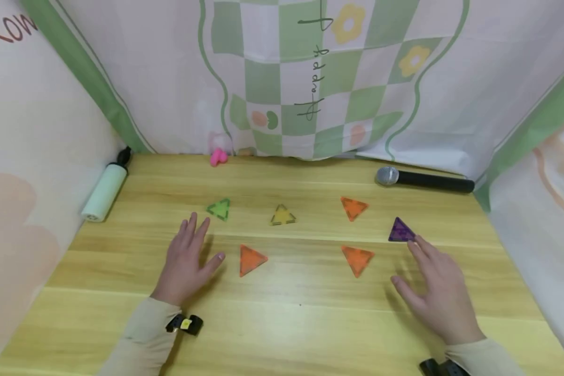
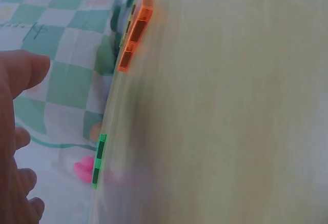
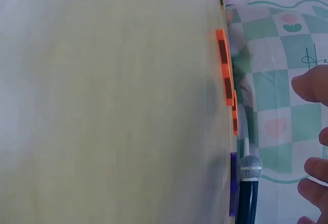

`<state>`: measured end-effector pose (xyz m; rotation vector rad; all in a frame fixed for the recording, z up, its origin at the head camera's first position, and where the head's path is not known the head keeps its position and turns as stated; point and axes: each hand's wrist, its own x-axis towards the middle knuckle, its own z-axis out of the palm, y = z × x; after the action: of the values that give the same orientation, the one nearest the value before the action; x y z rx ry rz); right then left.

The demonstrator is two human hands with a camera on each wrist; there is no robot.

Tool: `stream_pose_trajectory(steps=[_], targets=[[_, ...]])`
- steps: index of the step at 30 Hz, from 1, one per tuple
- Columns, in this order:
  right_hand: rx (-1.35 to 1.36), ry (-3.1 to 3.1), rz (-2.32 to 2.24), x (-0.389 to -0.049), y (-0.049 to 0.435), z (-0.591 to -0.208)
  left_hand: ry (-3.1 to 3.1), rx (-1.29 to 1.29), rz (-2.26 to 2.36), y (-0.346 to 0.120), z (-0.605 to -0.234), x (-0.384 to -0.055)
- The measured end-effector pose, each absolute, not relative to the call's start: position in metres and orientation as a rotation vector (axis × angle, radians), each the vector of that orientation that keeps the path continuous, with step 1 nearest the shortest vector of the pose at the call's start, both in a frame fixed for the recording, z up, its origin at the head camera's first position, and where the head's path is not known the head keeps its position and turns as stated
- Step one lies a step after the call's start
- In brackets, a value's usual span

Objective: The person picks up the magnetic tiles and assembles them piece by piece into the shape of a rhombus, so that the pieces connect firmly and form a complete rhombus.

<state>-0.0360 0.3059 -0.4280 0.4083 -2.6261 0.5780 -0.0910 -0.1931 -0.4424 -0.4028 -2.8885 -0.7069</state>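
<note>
Both hands are held over the wooden table with fingers spread and nothing in them. My left hand [image 1: 186, 261] is at the left, its fingertips just below a green triangular tile [image 1: 220, 209]. An orange triangular tile [image 1: 251, 260] lies to the right of its thumb. My right hand [image 1: 439, 292] is at the right, fingertips overlapping the lower corner of a purple triangular tile [image 1: 400, 231] in the head view. Left of that hand lie a lower orange tile [image 1: 357, 259] and an upper orange tile [image 1: 354, 208]. A yellow triangular tile [image 1: 282, 215] lies between the green and orange ones.
A black microphone [image 1: 427, 180] lies at the back right of the table [image 1: 282, 334]. At the back left stand a pale green cylinder with a black end [image 1: 105, 190] and a small pink object [image 1: 218, 156]. A checkered curtain [image 1: 305, 78] hangs along the back edge.
</note>
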Motion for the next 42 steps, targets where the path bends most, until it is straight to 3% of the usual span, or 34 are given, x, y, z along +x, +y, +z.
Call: stream_pose_trajectory(steps=[12,42], targets=[[0.461,-2.468,0.772,-0.047,0.266,-0.432,-2.976,-0.357,-0.990,-0.188,-0.453,-0.099],[0.571,-2.598,1.013,-0.067,0.173,-0.449,-2.898,-0.293,-1.083,-0.189,-0.463,-0.140]])
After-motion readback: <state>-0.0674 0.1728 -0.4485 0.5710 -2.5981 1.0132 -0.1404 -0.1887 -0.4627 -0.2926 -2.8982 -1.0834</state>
